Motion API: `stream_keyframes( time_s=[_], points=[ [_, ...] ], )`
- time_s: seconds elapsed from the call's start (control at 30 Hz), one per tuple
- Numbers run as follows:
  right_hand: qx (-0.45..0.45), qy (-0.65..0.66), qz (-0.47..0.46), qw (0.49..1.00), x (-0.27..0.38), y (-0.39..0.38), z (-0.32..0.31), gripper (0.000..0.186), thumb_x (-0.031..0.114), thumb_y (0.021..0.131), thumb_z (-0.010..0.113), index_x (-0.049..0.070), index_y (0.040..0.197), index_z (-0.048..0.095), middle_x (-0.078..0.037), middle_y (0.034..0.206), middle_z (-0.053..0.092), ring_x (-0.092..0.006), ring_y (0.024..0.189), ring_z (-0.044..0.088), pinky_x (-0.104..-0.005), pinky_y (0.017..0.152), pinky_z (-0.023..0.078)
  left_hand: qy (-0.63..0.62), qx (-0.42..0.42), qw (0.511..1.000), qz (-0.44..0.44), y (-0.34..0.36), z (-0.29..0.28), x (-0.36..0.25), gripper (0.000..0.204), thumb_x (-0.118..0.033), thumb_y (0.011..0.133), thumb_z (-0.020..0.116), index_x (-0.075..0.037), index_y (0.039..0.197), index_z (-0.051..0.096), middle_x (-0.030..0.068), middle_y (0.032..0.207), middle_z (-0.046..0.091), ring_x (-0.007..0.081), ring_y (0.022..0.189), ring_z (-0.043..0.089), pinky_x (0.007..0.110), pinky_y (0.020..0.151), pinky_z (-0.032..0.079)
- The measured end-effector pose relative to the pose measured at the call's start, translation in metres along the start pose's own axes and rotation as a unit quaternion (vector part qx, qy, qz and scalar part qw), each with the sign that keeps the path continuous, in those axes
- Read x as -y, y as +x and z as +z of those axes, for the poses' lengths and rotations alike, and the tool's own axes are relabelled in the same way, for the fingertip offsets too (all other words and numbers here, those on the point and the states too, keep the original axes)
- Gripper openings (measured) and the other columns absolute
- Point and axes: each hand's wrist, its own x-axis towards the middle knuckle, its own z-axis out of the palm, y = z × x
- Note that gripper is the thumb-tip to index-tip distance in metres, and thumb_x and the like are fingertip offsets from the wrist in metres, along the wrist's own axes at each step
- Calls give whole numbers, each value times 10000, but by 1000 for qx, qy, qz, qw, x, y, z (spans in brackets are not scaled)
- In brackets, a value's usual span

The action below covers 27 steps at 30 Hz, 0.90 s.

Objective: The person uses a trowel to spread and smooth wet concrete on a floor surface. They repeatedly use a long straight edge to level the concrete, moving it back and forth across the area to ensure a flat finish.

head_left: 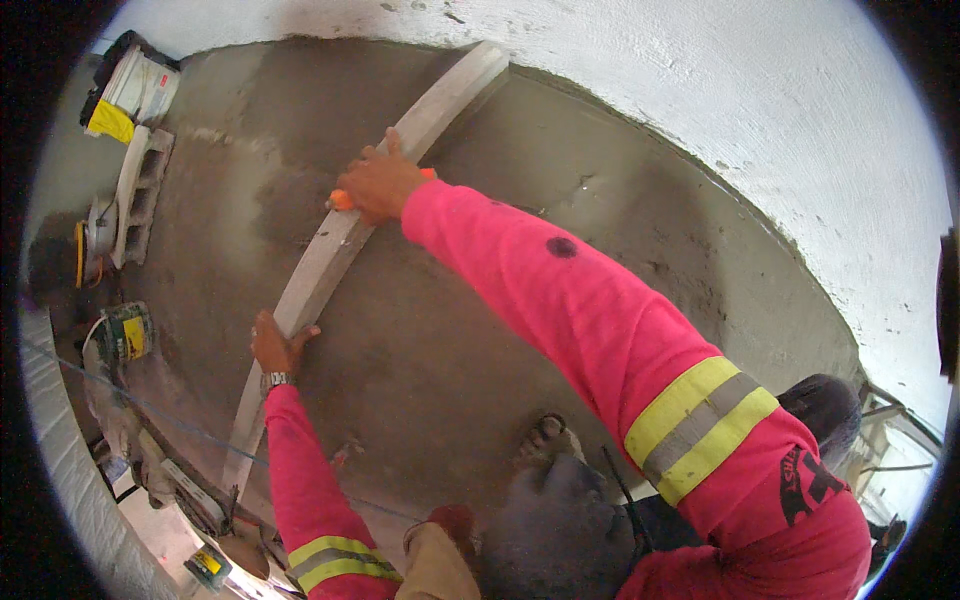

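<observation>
Grey, damp-looking floor (450, 370), patchy in tone, ran up to a rough white wall (720, 90); white bucket (145, 85) and hollow concrete block (146, 195) sat along the left side. Long pale bar (315, 270) lay aslant across the floor, upper end close to the wall's foot, lower end toward lower left. Good handling, I judged, called for even pressure from both hands, bar kept flat along its length, strokes slow and steady. Left hand (279, 345) straddled the lower half, thumb one side, fingers the other, clamped on the bar. Right hand (380, 185) was closed over an orange piece (342, 200) higher up; could not tell whether it also gripped the bar
</observation>
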Motion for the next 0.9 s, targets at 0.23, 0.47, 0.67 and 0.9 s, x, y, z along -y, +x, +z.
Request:
stream_keyframes(
  time_s=[0.23,0.47,0.67,0.9],
  points=[
    [-6,-6,1,1000,-10,-29,-2,423,269,709,684,195,1115,591,-42,1114,586,-264,1149,476,-643,1009,200,-18,0,1000,5,-14,-5,-24,994,-581,467,783,33,1175,454,225,1106,544,392,1046,509,460,850,415],
    [-1,-20,2,1000,-15,-51,-3,313,298,797,585,194,1091,617,-41,1131,587,-254,1157,468,-654,1008,168,-35,-76,995,47,-38,-8,-37,901,-574,465,788,23,1064,478,215,1031,557,395,989,518,470,801,416],
    [4,9,28,1000,-25,-77,-1,405,287,715,675,185,1099,595,-57,1102,591,-279,1207,433,-641,1019,179,-43,5,999,28,-51,-19,-62,899,-601,481,768,33,1049,481,216,1015,553,399,975,518,476,790,414],
    [-26,-6,37,999,-39,-109,4,445,307,665,731,175,1071,605,-39,1077,601,-262,1140,478,-641,1016,190,-28,-21,998,49,-65,-14,-86,903,-604,487,768,32,1059,478,213,1032,542,397,973,508,486,789,404]
  ],
)
